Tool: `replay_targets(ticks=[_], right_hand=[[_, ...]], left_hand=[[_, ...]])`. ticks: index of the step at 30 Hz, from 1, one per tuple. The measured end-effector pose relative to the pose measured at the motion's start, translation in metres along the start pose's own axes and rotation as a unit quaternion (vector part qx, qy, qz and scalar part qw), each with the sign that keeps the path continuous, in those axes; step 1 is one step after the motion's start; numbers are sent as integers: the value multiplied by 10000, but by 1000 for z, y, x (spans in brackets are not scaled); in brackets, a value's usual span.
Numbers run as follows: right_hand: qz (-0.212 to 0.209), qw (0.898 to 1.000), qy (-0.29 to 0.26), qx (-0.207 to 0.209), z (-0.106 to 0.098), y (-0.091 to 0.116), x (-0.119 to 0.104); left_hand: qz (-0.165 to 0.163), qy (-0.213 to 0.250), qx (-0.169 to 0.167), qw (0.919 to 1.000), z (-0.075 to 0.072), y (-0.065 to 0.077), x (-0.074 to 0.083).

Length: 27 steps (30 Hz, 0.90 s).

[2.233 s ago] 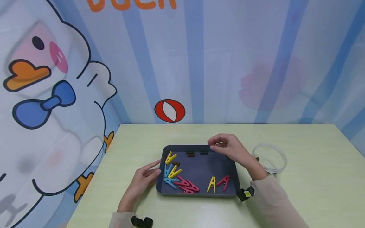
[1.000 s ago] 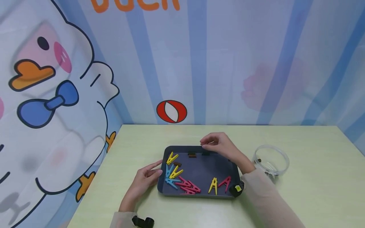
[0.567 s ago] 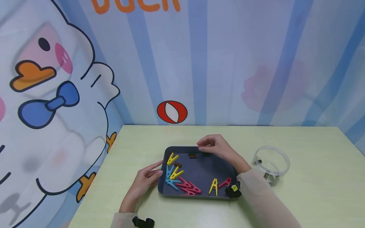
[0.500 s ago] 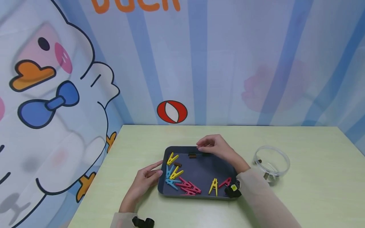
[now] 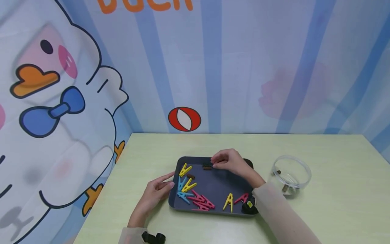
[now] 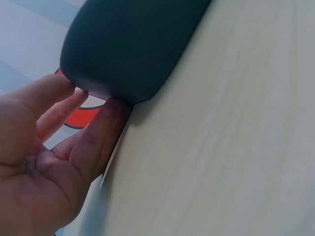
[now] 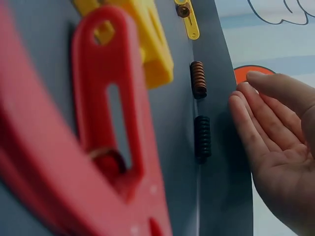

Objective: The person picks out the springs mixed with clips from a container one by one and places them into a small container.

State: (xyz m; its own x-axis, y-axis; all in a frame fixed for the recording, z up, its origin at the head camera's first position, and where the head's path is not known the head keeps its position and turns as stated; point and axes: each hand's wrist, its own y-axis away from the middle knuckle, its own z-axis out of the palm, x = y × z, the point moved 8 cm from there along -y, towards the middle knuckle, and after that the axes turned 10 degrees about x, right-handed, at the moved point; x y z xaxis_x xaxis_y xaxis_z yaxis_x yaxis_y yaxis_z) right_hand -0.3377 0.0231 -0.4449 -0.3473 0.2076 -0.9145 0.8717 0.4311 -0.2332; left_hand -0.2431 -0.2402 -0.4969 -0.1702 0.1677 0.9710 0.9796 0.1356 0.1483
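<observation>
A dark grey tray holds yellow clothespins, blue clothespins and red clothespins. Against its far wall lie a copper-coloured spring and a black spring; another copper-coloured spring is at the left. My left hand rests its fingertips and thumb on the tray's left wall. Over the far rim, my right hand reaches in beside the springs. Its wrist view shows extended fingers with nothing between them. From the head, this hand covers the black spring.
On the pale table, a clear round container with a few small pieces inside stands right of the tray. A patterned cloth hangs behind the table's back edge. Black cameras sit on both wrists.
My right hand has shifted left along the far rim, then dropped slightly toward the tray's inside. The left hand stays at the left wall, and the clothespins keep their places.
</observation>
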Motion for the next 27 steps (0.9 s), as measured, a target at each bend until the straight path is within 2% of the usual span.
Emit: replay_targets(ticks=[6,15,27], right_hand=[[-129,9998,163,54,1,-1,0],[-171,9989,425,80,5,-2,1],[-192,9983,534,162,10,-3,3]], left_hand=[[9,0,46,10000,-1,-1,1],[92,131,-73,9998,0,-2,-2],[44,135,-27,9999,-1,-2,-3]])
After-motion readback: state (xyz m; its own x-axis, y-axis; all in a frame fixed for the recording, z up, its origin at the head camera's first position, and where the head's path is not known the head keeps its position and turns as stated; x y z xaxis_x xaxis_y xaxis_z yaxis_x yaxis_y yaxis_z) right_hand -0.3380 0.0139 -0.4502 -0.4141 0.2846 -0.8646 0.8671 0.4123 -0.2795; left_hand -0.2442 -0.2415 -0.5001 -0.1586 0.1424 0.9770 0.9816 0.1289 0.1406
